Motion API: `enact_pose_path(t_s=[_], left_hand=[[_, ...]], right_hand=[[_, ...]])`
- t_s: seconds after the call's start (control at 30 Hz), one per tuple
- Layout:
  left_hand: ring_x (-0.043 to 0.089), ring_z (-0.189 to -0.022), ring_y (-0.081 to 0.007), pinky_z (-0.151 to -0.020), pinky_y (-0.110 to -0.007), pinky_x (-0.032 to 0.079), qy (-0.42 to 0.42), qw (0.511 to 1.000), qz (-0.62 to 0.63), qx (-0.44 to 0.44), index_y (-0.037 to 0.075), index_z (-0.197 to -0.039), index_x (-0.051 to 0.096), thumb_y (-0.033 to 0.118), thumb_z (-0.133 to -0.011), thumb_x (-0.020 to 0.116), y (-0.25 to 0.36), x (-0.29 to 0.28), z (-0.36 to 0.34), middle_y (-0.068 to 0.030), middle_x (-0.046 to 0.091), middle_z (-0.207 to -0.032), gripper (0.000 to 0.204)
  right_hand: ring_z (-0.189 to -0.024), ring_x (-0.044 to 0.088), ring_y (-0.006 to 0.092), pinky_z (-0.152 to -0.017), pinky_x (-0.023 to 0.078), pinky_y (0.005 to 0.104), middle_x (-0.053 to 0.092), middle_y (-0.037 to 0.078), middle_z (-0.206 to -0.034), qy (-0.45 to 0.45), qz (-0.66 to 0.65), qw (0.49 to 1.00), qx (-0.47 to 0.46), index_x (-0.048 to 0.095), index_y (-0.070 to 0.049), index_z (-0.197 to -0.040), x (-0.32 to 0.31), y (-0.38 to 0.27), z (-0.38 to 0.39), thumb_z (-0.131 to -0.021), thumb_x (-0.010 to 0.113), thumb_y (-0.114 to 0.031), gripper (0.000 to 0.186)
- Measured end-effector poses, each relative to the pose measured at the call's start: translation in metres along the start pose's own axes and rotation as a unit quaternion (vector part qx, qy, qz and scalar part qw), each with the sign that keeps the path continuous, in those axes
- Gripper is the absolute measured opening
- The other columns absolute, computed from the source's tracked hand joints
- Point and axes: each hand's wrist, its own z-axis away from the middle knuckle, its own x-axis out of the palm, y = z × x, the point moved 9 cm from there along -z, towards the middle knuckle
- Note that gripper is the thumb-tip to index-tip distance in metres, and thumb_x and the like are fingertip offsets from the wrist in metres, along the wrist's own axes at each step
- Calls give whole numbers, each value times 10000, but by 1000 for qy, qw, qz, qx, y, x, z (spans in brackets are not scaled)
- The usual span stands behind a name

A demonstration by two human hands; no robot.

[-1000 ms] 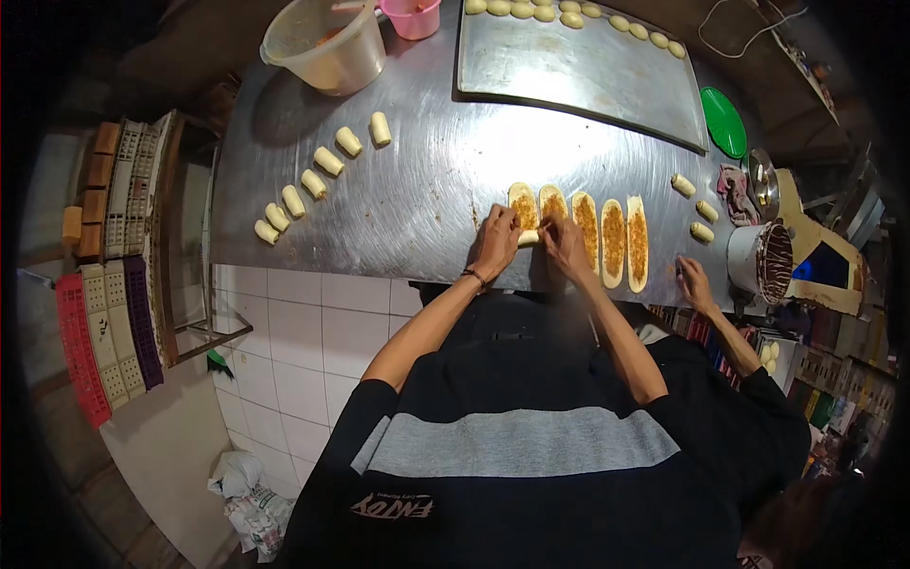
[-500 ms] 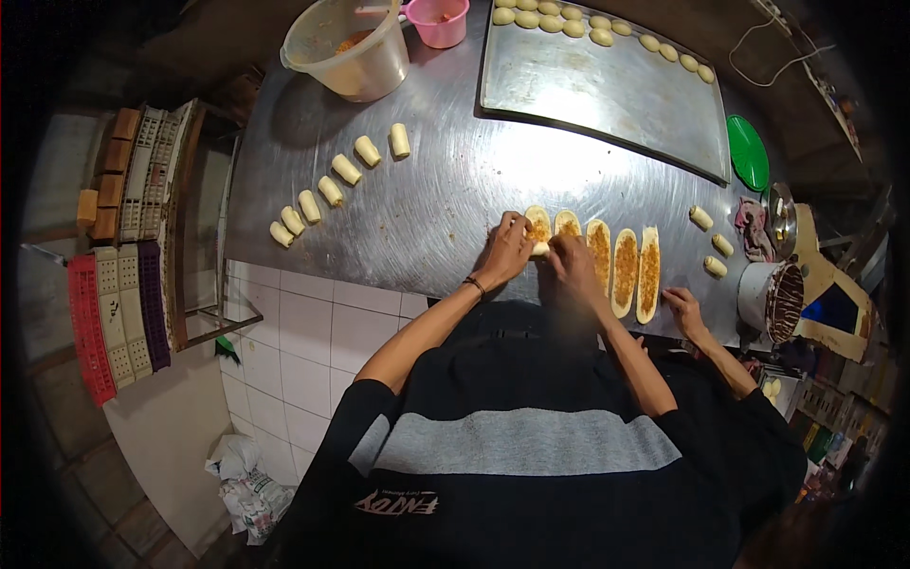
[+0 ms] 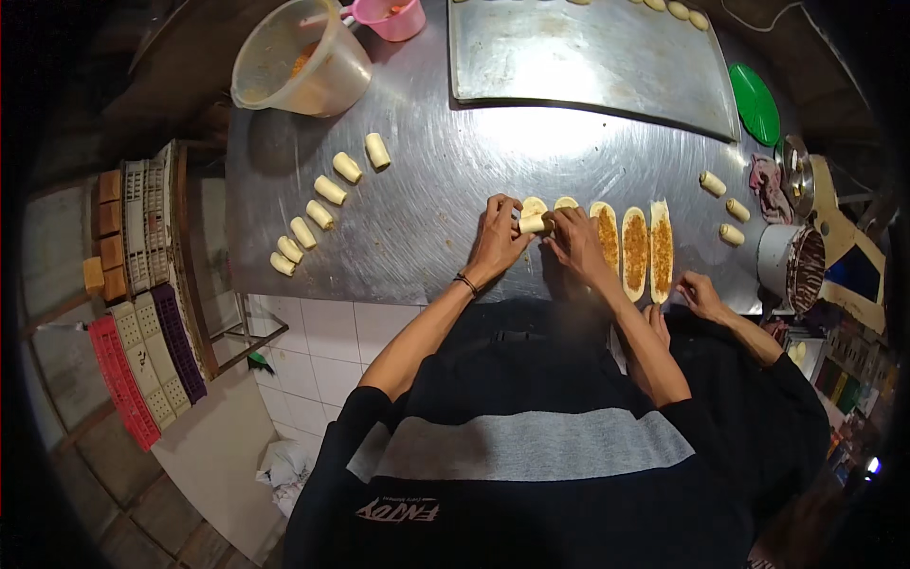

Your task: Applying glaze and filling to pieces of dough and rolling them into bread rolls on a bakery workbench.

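Note:
Between my two hands sits a partly rolled piece of dough [image 3: 536, 225], the far end of its flat strip [image 3: 534, 204] still spread beyond it. My left hand [image 3: 497, 237] has its fingers closed on the roll's left end. At the right end, my right hand [image 3: 574, 242] pinches it with bent fingers and partly hides a neighbouring strip [image 3: 566, 202]. Right of that hand lie three long dough strips [image 3: 635, 256] topped with orange-brown filling. Several finished dough rolls [image 3: 330, 190] form a slanting row at the left.
A co-worker's hand [image 3: 701, 295] rests by the table edge at right. Nearby are several rolls [image 3: 737, 210], a brown-streaked white pot [image 3: 777, 256] and a green oval lid [image 3: 755, 104]. A metal tray [image 3: 588, 66], a bucket [image 3: 322, 81] and a pink container [image 3: 398, 21] stand at the back.
The dough between my hands has been rolled farther along its strip, away from me. The whole view has shifted, cutting off more of the tray at the top.

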Motion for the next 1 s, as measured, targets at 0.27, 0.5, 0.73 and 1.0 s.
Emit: enact_pose_path(t_s=[0.27, 0.5, 0.73, 1.0], left_hand=[[643, -950, -322, -885, -423, 522, 60, 997, -50, -18, 5, -1224, 540, -7, -858, 684, -29, -15, -30, -189, 513, -1239, 394], [718, -933, -281, -762, -307, 612, 26, 998, -39, 48, -45, -1334, 477, -69, -902, 658, -4, -19, -42, -192, 454, -1358, 469], [736, -896, -248, -767, -356, 596, 132, 991, -33, -1, 29, -1343, 525, 79, -920, 700, 7, -98, 6, -171, 515, -1347, 461], [722, -938, -221, -796, -326, 591, 165, 979, -27, -112, 26, -1323, 570, 52, -902, 699, -94, -206, 148, -161, 602, -1315, 441]], right_hand=[[-975, 579, 299, -820, 378, 445, 678, 82, -1023, 32, 4, 998, 56, 712, -96, -1093, 0, 27, -57, -918, 695, -153, 184], [-1166, 555, 267, -915, 359, 461, 636, 87, -1235, -94, 73, 993, -5, 692, -125, -1236, 22, 20, -69, -939, 700, -219, 312], [-1217, 570, 343, -995, 457, 464, 628, 150, -1274, -112, 55, 992, -31, 665, -64, -1259, 48, -23, -58, -923, 652, -89, 337], [-911, 708, 268, -796, 557, 376, 742, 151, -983, -115, -189, 965, 140, 711, -14, -1189, 45, -100, -103, -840, 760, -151, 379]])
